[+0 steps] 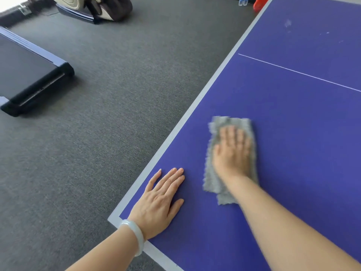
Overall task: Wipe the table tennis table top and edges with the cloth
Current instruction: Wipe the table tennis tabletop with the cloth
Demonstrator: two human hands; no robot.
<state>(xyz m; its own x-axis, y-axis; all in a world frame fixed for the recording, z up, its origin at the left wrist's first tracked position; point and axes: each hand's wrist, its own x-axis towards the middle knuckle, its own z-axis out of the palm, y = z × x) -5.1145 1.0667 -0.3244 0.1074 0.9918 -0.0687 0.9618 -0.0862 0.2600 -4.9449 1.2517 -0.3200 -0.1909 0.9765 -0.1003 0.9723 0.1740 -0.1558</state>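
The blue table tennis table top [293, 114], edged by a pale grey border band [175, 133], fills the right side of the view, and its near corner [113, 220] sits low and centre. Everything below is placed from that corner.

The left hand [160, 202] lies just inside the corner, palm down on the blue surface. Its fingers are straight and close together, the thumb is spread, and it grips nothing. A pale, translucent bangle [134, 235] circles its wrist right over the border band at the corner.

Further in from the corner, to the right of the left hand and apart from it, lies the grey, fluffy rectangular cloth [213, 178]. It is flat on the table top, with its long side running away from the corner. The right hand [232, 151] presses down on the cloth with flat, extended fingers rather than clutching it (hand and cloth are both blurred, so finer detail of the fingers cannot be made out). The cloth shows beyond the fingertips and on both sides of the wrist.

Well beyond the corner, a thin white line [298, 72] crosses the blue surface. Past it is a faint whitish smudge [287, 23].

Off the table to the corner's left is dark grey carpet [117, 94]. On it, well away from the corner, rests the end of a black and dark blue treadmill deck [29, 75]. A red object [259, 3] shows at the far end of the border band.
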